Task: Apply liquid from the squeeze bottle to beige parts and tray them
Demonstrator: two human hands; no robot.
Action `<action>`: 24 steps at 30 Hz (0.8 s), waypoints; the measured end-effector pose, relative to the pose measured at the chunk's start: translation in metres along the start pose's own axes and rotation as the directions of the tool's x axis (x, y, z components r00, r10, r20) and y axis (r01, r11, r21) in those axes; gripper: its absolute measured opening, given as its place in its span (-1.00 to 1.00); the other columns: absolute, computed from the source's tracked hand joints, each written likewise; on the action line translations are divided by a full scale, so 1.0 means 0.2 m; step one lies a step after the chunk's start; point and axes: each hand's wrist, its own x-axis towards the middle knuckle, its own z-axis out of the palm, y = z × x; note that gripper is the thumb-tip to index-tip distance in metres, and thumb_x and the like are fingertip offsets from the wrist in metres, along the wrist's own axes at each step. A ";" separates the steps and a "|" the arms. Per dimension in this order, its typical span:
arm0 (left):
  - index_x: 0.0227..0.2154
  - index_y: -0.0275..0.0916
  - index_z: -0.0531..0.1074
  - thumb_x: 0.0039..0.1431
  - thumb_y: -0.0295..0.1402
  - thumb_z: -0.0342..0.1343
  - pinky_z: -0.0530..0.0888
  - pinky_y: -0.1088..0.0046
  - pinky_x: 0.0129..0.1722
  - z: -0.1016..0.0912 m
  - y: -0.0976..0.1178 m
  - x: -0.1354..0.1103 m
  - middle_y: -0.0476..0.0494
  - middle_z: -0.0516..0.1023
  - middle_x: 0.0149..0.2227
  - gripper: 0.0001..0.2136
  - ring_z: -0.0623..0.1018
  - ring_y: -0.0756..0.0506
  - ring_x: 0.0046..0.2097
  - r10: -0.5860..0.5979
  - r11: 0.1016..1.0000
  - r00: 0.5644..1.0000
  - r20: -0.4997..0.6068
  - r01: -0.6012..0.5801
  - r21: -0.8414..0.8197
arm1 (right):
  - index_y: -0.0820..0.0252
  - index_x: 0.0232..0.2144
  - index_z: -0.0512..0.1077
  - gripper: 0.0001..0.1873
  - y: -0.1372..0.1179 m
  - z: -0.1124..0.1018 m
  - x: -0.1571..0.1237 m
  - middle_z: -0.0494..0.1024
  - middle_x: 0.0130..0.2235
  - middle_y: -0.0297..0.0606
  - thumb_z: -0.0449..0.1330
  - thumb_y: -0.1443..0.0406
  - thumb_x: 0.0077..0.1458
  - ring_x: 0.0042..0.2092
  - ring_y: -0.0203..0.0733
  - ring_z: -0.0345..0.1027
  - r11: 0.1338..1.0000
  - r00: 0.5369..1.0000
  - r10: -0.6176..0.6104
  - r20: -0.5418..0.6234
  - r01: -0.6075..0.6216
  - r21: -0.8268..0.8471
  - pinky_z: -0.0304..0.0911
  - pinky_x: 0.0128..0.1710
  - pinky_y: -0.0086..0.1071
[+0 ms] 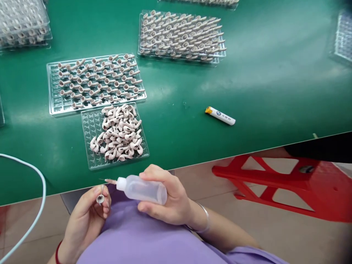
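Note:
My left hand (89, 209) pinches a small white earbud shell (100, 199), its round opening facing up and thin wires showing at it. In my right hand (170, 198) lies a translucent squeeze bottle (145, 189) with a white cap, tipped on its side. The bottle's thin needle tip points left, just above the fingers of my left hand. Beyond my hands, a clear tray (92, 128) carries a heap of loose earbud shells (121, 134). Behind it, a larger clear tray (55, 104) holds earbud shells in rows, with their openings up.
Another filled tray (183, 36) lies at the back, and stacked trays (23, 25) stand at the far left. A white lighter (220, 115) with a yellow end lies on the green table (170, 128). A pale cable (41, 183) curves at left; a red stool (324, 190) stands at right.

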 end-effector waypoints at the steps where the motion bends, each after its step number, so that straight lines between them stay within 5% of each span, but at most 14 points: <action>1: -0.52 -0.30 0.50 -0.08 -0.28 0.39 0.35 0.62 -0.56 0.00 0.00 0.00 0.03 0.39 -0.60 -0.78 0.35 0.09 -0.54 -0.003 1.000 1.000 -0.003 0.003 0.003 | 0.11 0.01 0.29 -0.54 0.00 0.00 0.00 0.43 -0.35 -0.30 0.30 0.17 0.11 -0.39 -0.25 0.25 1.000 1.000 -0.023 0.004 0.023 0.002 0.26 -0.43 -0.38; 12: -0.57 -0.30 0.54 -0.29 -0.26 0.50 0.40 0.65 -0.59 0.03 0.00 0.00 0.01 0.45 -0.61 -0.71 0.40 0.09 -0.58 -0.020 1.000 0.997 -0.079 0.018 -0.018 | 0.15 0.04 0.28 -0.54 0.01 -0.01 0.00 0.41 -0.41 -0.29 0.25 0.16 0.12 -0.46 -0.24 0.21 0.994 0.997 -0.064 0.036 0.067 -0.090 0.21 -0.48 -0.34; 24: -0.57 -0.31 0.57 -0.27 -0.25 0.49 0.42 0.65 -0.60 0.04 0.00 0.00 -0.03 0.47 -0.62 -0.73 0.41 0.08 -0.59 0.004 1.000 0.998 -0.062 -0.004 -0.010 | 0.20 0.01 0.29 -0.57 0.01 -0.01 0.00 0.42 -0.42 -0.28 0.24 0.19 0.13 -0.45 -0.23 0.20 0.986 0.996 -0.086 0.040 0.090 -0.140 0.22 -0.49 -0.36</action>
